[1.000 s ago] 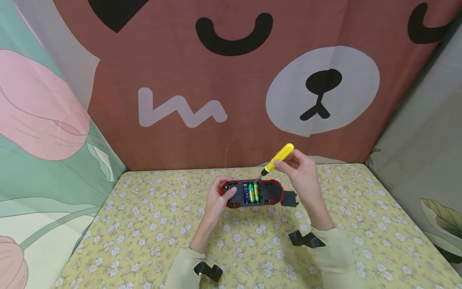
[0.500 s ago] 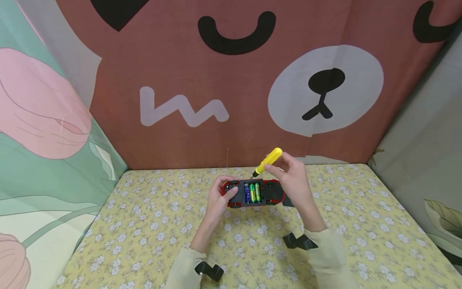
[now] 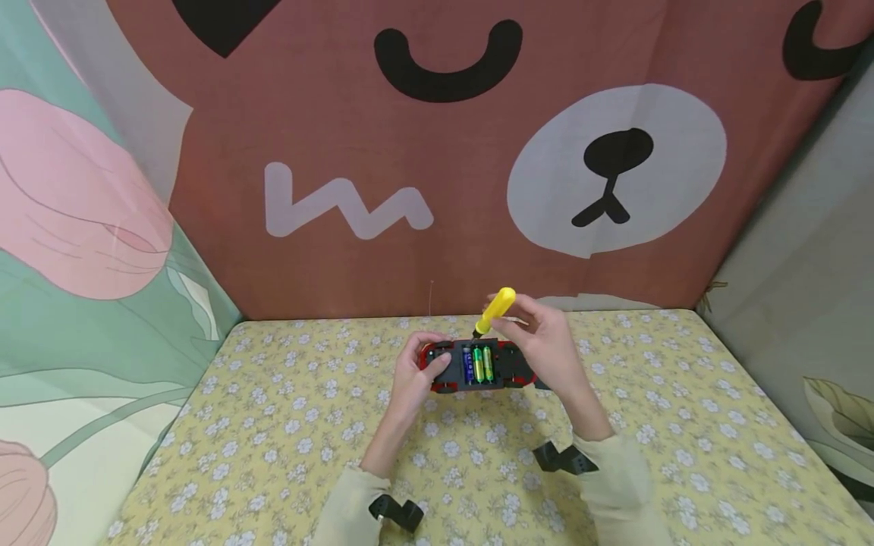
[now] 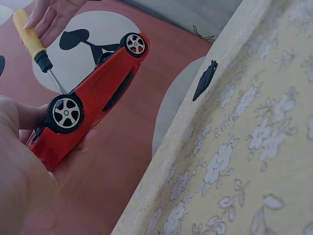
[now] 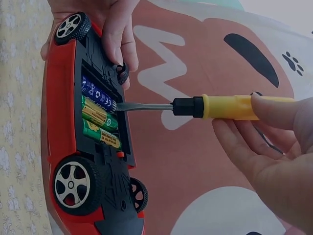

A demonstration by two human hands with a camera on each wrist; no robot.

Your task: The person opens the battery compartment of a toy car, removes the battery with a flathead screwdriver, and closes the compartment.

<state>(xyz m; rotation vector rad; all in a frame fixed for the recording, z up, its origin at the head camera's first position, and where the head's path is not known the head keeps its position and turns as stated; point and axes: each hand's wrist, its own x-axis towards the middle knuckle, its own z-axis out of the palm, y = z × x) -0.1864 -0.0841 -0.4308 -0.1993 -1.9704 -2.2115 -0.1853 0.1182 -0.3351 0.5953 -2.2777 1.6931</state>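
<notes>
My left hand grips one end of a red toy car, its thumb lying on the black underside. The car is upside down, wheels outward, above the table. In its uncovered battery compartment sit a blue battery and two green batteries. My right hand pinches the yellow handle of a screwdriver between thumb and fingers. In the right wrist view the flat metal tip meets the end of the blue battery at the compartment's edge. A black battery cover lies apart on the table.
A yellow flowered cloth covers the table. Behind it hangs a brown curtain with a bear's face, and printed fabric stands at the left. A thin upright wire shows beyond the car.
My right hand has moved left and slightly down, bringing the screwdriver tip from the compartment's right side to the blue battery's end. The screwdriver stands steeper. The left hand and car have barely moved.
</notes>
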